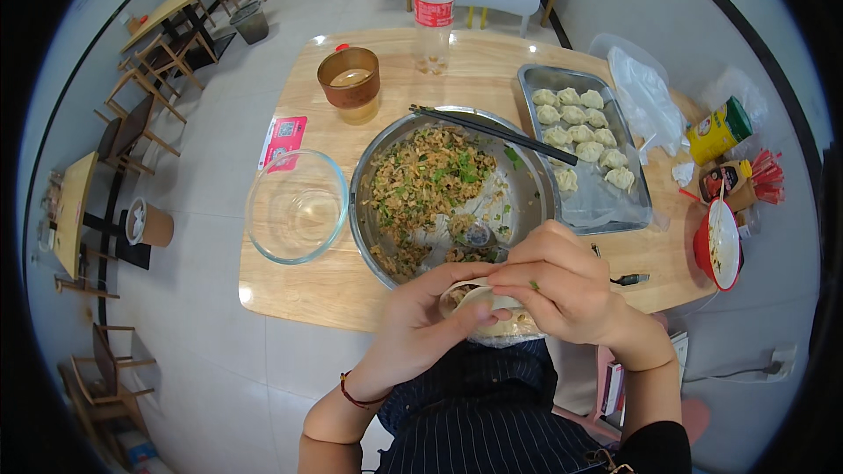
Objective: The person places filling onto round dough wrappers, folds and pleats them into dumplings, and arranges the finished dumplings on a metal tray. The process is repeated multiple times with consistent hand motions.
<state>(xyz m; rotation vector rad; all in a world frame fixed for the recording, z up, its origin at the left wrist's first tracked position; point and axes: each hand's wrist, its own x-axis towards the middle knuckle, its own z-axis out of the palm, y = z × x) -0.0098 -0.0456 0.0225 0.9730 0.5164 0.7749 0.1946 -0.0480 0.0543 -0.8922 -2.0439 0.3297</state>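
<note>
A round dough wrapper (456,289) with filling inside sits folded between my two hands. My left hand (428,316) cradles it from the left, thumb along its near side. The fingertips of my right hand (560,283) pinch its upper edge. Just beyond my hands stands a wide steel bowl (359,224) of chopped filling (428,171) with green herbs. A metal spoon (477,235) rests in the filling, and dark chopsticks (494,135) lie across the far rim. Several pleated dumplings (583,133) sit in rows in a metal tray (612,227) to the right.
A glass bowl (299,253) is at the left, behind it a brown cup (349,89) and a plastic bottle (434,10). At right are a yellow canister (714,135), a plastic bag (645,99), a sauce bottle (723,178) and a red-and-white bowl (721,243). A cable plug (630,280) lies near the tray.
</note>
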